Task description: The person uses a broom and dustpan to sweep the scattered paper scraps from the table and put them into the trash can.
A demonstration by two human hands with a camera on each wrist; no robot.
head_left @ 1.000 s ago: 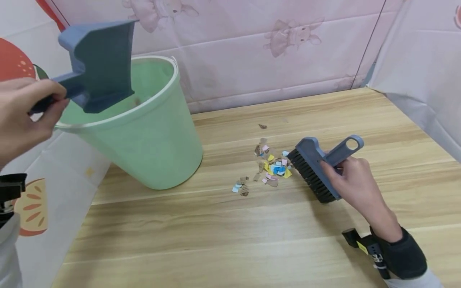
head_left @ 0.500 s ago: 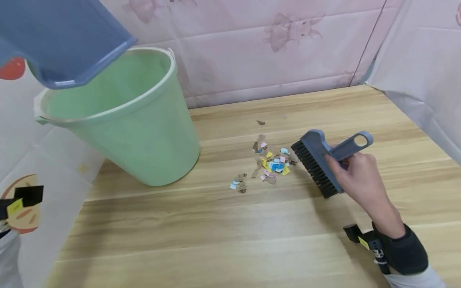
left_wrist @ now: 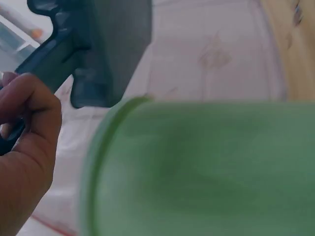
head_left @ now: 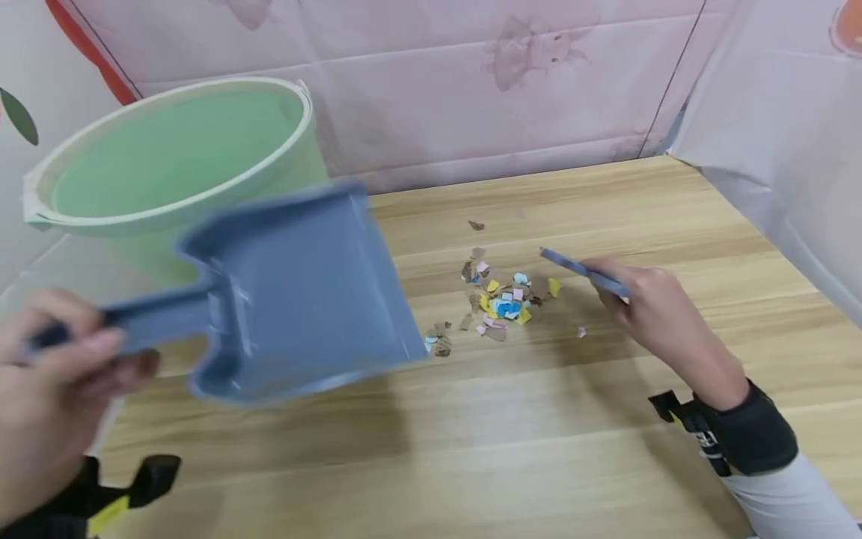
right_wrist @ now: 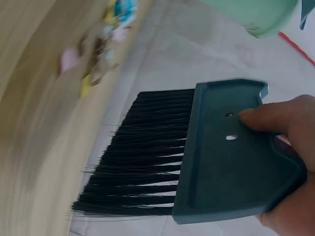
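Bench (head_left: pixel 539 442): wood-grain laminate, planks running left-right, pink printed sheeting behind it.

Bucket (head_left: pixel 168 150): pale green plastic, round, smooth, cream rim, at the bench's far left, mouth tipped toward us.

Dustpan (head_left: pixel 296 292): blue-grey moulded plastic, flat scoop with raised side walls and a straight handle. We hold it in the air in front of the bucket, over the left part of the bench. Long axis runs left-right, tilted slightly; open lip points right and down toward the scraps, handle points left. Motion-blurred in the head view.

Left hand (head_left: pixel 47 397): fingers and thumb wrapped round the dustpan handle. Left wrist view shows the same grip (left_wrist: pixel 27 128), pan underside dark against the bucket wall.

Brush (right_wrist: pixel 206 152): dark blue-grey plastic back, flat and roughly rectangular, two small holes, dense straight black bristles. In the right wrist view the bristles point left, toward the bench edge and scraps. In the head view only a thin blue edge shows (head_left: pixel 572 266), so it is seen edge-on, pointing left, just right of the scraps.

Right hand (head_left: pixel 640 299): closed round the brush back, thumb tip pressed on its flat face.

Paper scraps (head_left: pixel 501 299): small torn bits, brown, pink, yellow, blue, in a loose pile mid-bench between dustpan lip and brush. A few strays sit apart from the pile.
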